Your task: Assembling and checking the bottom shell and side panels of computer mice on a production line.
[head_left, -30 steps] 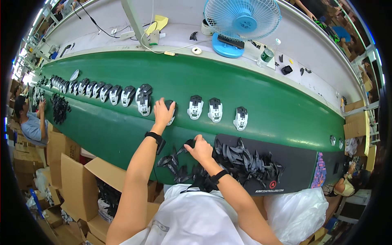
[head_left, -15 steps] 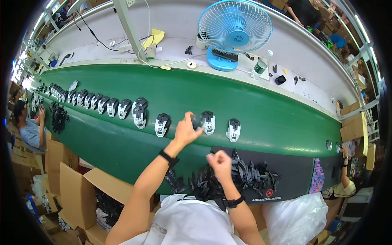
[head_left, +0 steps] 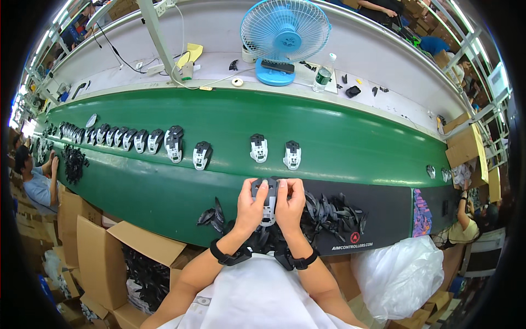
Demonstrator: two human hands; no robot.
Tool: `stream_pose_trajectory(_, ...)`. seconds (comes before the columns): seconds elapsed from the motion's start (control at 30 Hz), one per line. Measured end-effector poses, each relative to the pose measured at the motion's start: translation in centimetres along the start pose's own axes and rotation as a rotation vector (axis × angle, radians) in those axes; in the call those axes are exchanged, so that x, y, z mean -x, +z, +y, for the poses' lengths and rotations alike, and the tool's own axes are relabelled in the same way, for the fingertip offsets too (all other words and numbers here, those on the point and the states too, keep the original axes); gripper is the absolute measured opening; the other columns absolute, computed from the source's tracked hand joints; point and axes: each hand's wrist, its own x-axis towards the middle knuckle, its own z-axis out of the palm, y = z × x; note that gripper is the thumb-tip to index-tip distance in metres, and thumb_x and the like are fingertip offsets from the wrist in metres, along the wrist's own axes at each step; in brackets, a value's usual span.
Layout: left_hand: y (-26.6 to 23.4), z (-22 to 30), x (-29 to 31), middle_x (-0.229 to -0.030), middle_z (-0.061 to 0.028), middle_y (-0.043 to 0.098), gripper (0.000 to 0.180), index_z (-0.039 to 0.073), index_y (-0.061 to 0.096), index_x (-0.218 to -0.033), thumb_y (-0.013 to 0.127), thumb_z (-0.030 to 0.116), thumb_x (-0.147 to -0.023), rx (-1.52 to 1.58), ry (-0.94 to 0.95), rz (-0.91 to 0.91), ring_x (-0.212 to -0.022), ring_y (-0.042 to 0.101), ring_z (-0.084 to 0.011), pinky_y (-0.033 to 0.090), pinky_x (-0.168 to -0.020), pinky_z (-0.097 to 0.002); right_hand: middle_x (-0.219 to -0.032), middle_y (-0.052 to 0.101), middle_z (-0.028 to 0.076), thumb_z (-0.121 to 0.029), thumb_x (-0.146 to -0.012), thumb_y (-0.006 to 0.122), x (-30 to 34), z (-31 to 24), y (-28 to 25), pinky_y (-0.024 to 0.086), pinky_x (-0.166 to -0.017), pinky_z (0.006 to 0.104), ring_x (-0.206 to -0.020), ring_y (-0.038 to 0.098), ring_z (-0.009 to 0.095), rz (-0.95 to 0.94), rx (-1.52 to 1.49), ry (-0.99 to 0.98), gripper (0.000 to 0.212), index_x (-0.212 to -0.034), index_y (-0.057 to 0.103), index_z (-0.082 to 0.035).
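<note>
Gripped between the left hand and right hand, the black-and-white shell is held at the left end of the black mat, whose edge the hands block on my feed. Both thumbs lie on the shell; I can't make out fingertips behind it. Forearms converge from below. Curved black pieces lie on the mat, some hidden from me.

Blue fan, bottle (green-labelled, near it), plastic bag, yellow paper
</note>
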Motion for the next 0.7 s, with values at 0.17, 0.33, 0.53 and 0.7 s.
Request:
stream_pose_trajectory(0.17,0.8,2.2,1.5,-0.079,-0.0100,0.064,0.031,-0.003,0.052,-0.101,0.059,0.025,-0.089,-0.215,0.190,0.012,-0.069,0.058,-0.0122,0.047,-0.062,-0.0284,-0.074,0.049,0.001,-0.012,-0.094,0.043,1.4,0.2,-1.1,0.038,-0.059,0.0261,-0.067,0.042,0.008,-0.034,-0.315,0.240,0.016,-0.085,0.052,-0.002)
stream_pose_trajectory(0.33,0.4,3.7,3.3,-0.075,-0.0144,0.064,0.032,-0.002,0.052,-0.102,0.062,0.024,-0.086,-0.416,0.253,-0.189,-0.064,0.064,-0.0216,0.049,-0.059,-0.0315,-0.074,0.055,0.002,-0.023,-0.091,0.040,1.0,-1.8,-3.0,0.044,-0.063,0.0290,-0.066,0.053,0.013,-0.270,-1.067,1.050,0.025,-0.081,0.055,-0.005)
stream_pose_trajectory(0.53,2.3,4.7,5.6,-0.071,-0.0172,0.061,0.030,-0.003,0.051,-0.099,0.062,0.019,-0.083,-0.727,0.629,-0.019,-0.063,0.064,-0.0325,0.050,-0.057,-0.0369,-0.072,0.054,0.001,-0.022,-0.089,0.043,3.0,0.5,-2.9,0.044,-0.059,0.0252,-0.063,0.052,0.012,-0.177,-1.084,0.797,0.023,-0.077,0.056,-0.007)
stream_pose_trajectory(0.7,1.9,3.8,2.4,-0.088,-0.0032,0.059,0.019,-0.002,0.052,-0.100,0.058,0.012,-0.089,-0.034,0.160,-0.034,-0.079,0.052,-0.0053,0.044,-0.068,-0.0208,-0.078,0.062,0.003,-0.027,-0.089,0.047,-0.3,-2.8,-1.4,0.049,-0.066,0.0300,-0.070,0.060,0.016,-0.085,-1.043,1.077,0.021,-0.084,0.059,-0.010)
